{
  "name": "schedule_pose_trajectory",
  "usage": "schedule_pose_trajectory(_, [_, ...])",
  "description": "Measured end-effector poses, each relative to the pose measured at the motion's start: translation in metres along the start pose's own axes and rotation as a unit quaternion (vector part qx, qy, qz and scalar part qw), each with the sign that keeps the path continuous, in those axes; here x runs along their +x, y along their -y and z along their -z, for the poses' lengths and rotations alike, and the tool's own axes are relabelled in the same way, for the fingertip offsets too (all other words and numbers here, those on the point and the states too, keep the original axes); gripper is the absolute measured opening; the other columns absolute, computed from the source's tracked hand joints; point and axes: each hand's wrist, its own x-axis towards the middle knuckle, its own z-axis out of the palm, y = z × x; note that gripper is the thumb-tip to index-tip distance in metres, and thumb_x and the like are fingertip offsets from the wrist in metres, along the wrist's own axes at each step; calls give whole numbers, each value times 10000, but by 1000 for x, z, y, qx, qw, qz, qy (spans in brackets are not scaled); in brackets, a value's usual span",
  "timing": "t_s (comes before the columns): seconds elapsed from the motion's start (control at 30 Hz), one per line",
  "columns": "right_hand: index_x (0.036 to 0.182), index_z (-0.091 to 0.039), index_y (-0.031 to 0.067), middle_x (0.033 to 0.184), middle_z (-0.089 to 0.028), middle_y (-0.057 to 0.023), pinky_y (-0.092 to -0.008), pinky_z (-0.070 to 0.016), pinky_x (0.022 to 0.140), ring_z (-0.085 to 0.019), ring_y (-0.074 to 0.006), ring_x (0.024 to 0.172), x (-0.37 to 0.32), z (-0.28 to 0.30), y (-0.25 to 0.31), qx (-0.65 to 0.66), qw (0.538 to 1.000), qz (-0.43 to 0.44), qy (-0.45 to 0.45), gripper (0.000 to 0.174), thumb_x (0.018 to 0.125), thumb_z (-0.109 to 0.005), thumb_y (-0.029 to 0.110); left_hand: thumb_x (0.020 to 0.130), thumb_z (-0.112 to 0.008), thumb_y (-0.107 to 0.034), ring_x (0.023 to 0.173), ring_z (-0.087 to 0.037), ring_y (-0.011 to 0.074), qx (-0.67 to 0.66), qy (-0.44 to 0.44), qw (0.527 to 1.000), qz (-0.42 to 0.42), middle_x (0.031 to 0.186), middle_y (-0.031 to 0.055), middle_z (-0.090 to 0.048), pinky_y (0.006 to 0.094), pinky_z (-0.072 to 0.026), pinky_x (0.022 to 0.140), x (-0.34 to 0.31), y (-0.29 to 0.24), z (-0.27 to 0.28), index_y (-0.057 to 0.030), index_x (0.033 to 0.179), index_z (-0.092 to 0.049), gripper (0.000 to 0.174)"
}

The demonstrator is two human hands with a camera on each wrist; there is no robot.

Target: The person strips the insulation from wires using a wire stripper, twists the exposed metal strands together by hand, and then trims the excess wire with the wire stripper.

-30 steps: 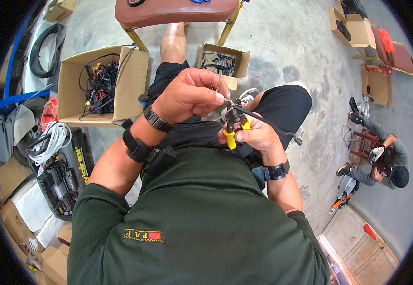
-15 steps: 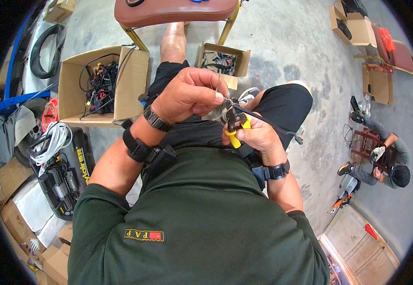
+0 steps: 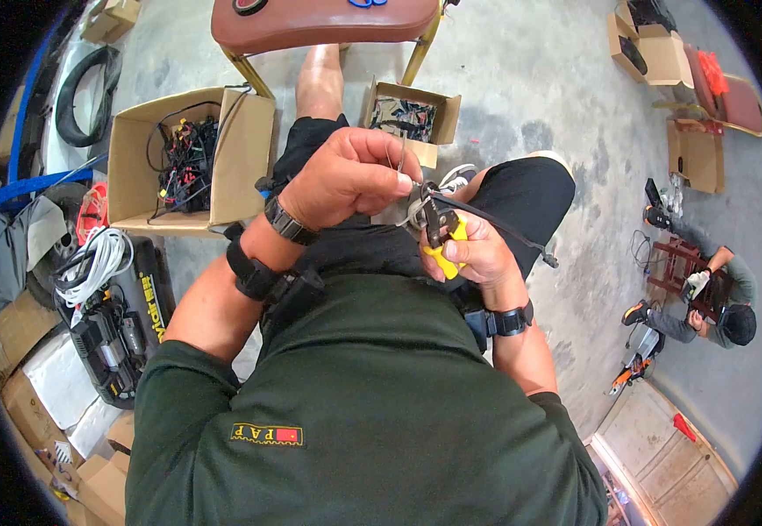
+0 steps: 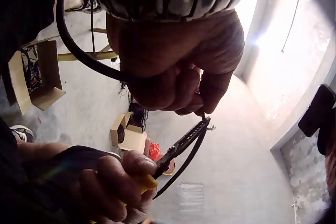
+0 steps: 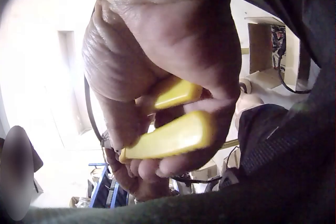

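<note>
Pliers with dark jaws and yellow handles [image 3: 442,262] are gripped in the right hand [image 3: 484,252]; the right wrist view shows the two yellow handles [image 5: 170,137] spread within its curled fingers. The left hand [image 3: 350,175] pinches the end of a black cable [image 3: 504,226] between thumb and forefinger. In the left wrist view the plier jaws lie along the cable [image 4: 184,166], their tip just below the left fingertips [image 4: 207,100], where thin bare strands stick out. Whether the jaws touch the strands I cannot tell.
A carton of tangled wires [image 3: 245,162] stands at the left, a smaller carton [image 3: 447,118] beyond the hands. A brown-padded chair [image 3: 328,24] is at the top. Another person [image 3: 735,285] sits at the far right.
The pliers have shifted slightly right and turned in the right hand, their yellow handles moving away from the left hand. The left hand has barely moved.
</note>
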Motion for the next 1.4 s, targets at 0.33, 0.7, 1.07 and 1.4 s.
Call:
schedule_pose_trajectory(0.33, [1035, -586, 48, 908, -641, -123, -345, -507, 600, -634, -243, 692, -11, 5, 12, 28, 998, 31, -36, 312, 803, -751, 176, 845, -709, -101, 617, -573, 70, 147, -69, 986, -31, 802, 31, -667, 204, -457, 545, 2, -4, -6, 7, 1035, -674, 222])
schedule_pose_trajectory(0.7, [1126, -580, -36, 1115, -664, -217, -444, -511, 929, -661, -344, 1024, -7, -1, 14, -22, 997, -5, -73, 395, 815, -742, 145, 821, -722, -85, 572, -508, 47, 163, -91, 981, -57, 730, -8, -622, 199, -398, 510, -2, -3, -6, -11, 969, -688, 169])
schedule_pose_trajectory(1.07, [1066, -563, -41, 1079, -674, -229, -386, -515, 907, -669, -322, 1005, -10, 7, 26, -138, 986, -34, -91, 398, 802, -756, 186, 821, -702, -86, 582, -486, 33, 158, -79, 983, -45, 743, -11, -622, 193, -383, 517, -1, -4, -5, -6, 986, -693, 184])
schedule_pose_trajectory(1.4, [1033, -631, -31, 1045, -693, -178, -340, -497, 867, -665, -260, 969, -8, 9, 17, -171, 983, -22, -63, 390, 763, -780, 208, 858, -678, -62, 630, -580, 104, 101, -25, 994, -32, 860, 61, -681, 236, -494, 579, -3, 1, -5, -4, 1002, -685, 156])
